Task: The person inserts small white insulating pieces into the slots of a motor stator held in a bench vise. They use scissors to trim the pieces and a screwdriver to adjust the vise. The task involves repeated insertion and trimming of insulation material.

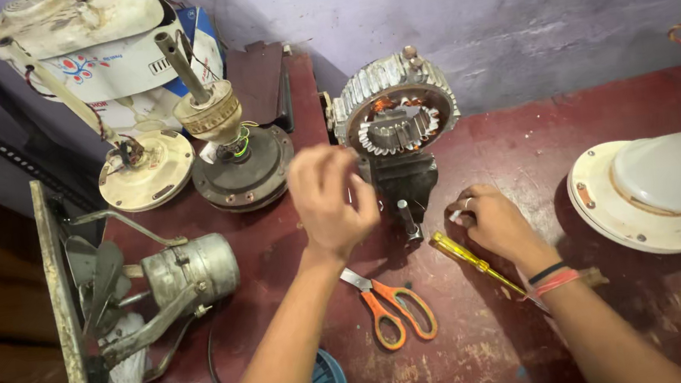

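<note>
L hand (331, 199) is raised above the table (608, 111), fingers curled together, just in front of the stator (394, 113); whether anything is pinched can't be told. R hand (493, 218) is laid on the table, small white bit pinched at fingertips. Screwdriver (470, 259) is lying beside it, scissors (393, 302) near. Fan base (656, 187) sits at right.

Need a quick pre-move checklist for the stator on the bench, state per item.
1. Stator standing upright on its dark block: ok.
2. Left hand free of tools: cannot tell, it is raised, blurred and curled.
3. Right hand steady on the red table: ok, resting flat, something small and white at its fingertips.
4. Yellow screwdriver within reach: ok, partly under the right wrist.
5. Orange scissors out of the way: not ok, lying directly below the left forearm.
</note>
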